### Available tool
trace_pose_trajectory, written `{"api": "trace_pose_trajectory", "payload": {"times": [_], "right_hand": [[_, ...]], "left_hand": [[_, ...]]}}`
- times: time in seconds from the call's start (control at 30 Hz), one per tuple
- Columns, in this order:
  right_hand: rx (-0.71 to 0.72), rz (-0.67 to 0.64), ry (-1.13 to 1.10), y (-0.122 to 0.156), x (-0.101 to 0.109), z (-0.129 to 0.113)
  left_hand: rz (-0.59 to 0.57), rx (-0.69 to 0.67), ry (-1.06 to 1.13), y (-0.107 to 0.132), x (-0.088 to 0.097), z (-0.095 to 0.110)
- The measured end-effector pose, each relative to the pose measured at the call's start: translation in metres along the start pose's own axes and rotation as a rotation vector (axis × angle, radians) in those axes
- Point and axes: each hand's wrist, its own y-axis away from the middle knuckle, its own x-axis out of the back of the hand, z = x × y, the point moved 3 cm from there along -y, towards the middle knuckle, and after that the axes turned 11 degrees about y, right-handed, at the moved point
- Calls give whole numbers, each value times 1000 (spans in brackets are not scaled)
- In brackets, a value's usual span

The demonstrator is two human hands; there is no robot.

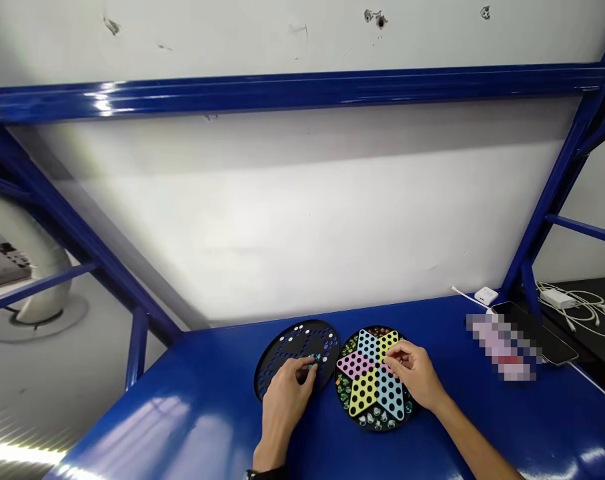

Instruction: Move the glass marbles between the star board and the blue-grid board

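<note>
A Chinese checkers board (365, 390) lies on the blue table, with a star of yellow, pink and light-blue points full of dark holes. Coloured glass marbles (377, 419) sit in the pockets around the star. Over its right side is my right hand (415, 373), thumb and fingertips pinched together; anything between them is hidden. My left hand (287, 400) is over a round black board (277, 353) with blue holes and several white discs. Its thumb and forefinger close in at a few teal glass marbles (315, 358); whether one is gripped is unclear.
A phone (535, 333) lies at the right, partly under a blurred pinkish object (502, 347). A white adapter (485, 295) and a cable are behind it. Blue metal frame posts (557, 187) flank the white back panel (302, 220). More cables (582, 300) lie on a dark surface beyond.
</note>
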Motion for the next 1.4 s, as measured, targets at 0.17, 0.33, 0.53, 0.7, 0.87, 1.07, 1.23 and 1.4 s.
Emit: {"api": "trace_pose_trajectory", "payload": {"times": [0.17,0.33,0.53,0.7,0.87,1.07,1.23,1.4], "right_hand": [[6,0,36,1,2,-1],[17,-1,55,1,2,-1],[17,18,70,0,2,2],[12,20,37,0,1,4],[-41,-62,-57,1,-7,7],[-74,-213,-200,5,-22,11],[-3,-158,-68,7,-12,0],[13,5,133,5,3,-2]], "left_hand": [[-35,26,-28,4,-6,2],[-21,-32,-59,6,-8,12],[37,-60,-69,5,-3,11],[153,-303,27,16,-8,34],[-16,-710,139,44,-41,80],[-15,-872,154,55,-56,96],[79,-687,187,42,-36,79],[233,-129,67,20,-5,32]]}}
